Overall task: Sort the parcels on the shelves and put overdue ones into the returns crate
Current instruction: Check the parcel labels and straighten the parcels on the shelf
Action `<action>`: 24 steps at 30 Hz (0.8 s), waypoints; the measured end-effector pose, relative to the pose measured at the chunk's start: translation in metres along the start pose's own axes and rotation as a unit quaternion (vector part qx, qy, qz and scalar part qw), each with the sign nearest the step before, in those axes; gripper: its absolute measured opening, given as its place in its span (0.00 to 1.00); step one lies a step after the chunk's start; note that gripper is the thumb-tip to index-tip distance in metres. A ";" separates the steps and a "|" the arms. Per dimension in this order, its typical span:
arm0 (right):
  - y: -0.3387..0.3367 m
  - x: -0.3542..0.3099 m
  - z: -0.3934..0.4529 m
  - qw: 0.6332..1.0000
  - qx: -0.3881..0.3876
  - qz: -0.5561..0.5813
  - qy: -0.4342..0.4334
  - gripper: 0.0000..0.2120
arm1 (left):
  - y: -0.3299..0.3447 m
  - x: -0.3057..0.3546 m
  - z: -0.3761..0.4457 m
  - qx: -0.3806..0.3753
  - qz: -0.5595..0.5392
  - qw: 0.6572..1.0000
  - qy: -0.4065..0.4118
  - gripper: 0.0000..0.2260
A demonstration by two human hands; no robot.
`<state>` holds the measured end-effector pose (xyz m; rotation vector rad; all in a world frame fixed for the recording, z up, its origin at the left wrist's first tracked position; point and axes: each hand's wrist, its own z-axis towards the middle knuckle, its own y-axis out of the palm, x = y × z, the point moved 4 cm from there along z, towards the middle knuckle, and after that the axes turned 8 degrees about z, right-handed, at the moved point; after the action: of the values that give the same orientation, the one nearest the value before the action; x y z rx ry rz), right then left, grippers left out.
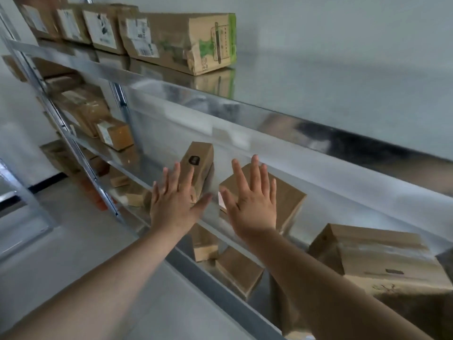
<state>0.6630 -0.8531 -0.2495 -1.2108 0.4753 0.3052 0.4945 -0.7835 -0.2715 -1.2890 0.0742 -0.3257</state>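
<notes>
I face a metal shelf rack [245,111] stocked with cardboard parcels. My left hand [174,200] is stretched out flat with fingers spread, in front of a tall narrow parcel [201,155] on the middle shelf. My right hand [252,202] is also flat and spread, in front of a squat brown parcel [289,197] beside it. Neither hand holds anything. Whether the palms touch the parcels is unclear. A larger parcel [375,256] sits to the right on the same shelf. No crate shows in view.
On the top shelf stands a row of labelled boxes, ending in a long box with green print [196,42]. More parcels [112,133] fill the left bays, and small boxes [240,271] lie on the shelf below. Grey floor [73,241] lies to the left.
</notes>
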 end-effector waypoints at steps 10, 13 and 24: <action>0.070 -0.040 0.114 0.999 -0.033 -0.033 -0.015 0.30 | 0.039 -0.071 0.111 -0.021 -0.007 0.999 0.023 0.38; 0.100 -0.057 0.144 0.997 -0.039 -0.056 -0.034 0.30 | 0.061 -0.101 0.151 -0.031 -0.011 0.998 0.052 0.39; 0.218 -0.067 0.186 0.955 -0.147 -0.071 0.248 0.41 | 0.124 -0.174 0.271 -0.115 -0.096 0.967 0.205 0.39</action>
<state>0.5373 -0.6042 -0.3440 -1.6125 0.7916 -0.0638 0.4166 -0.4533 -0.3344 -1.4459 0.3474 -0.7670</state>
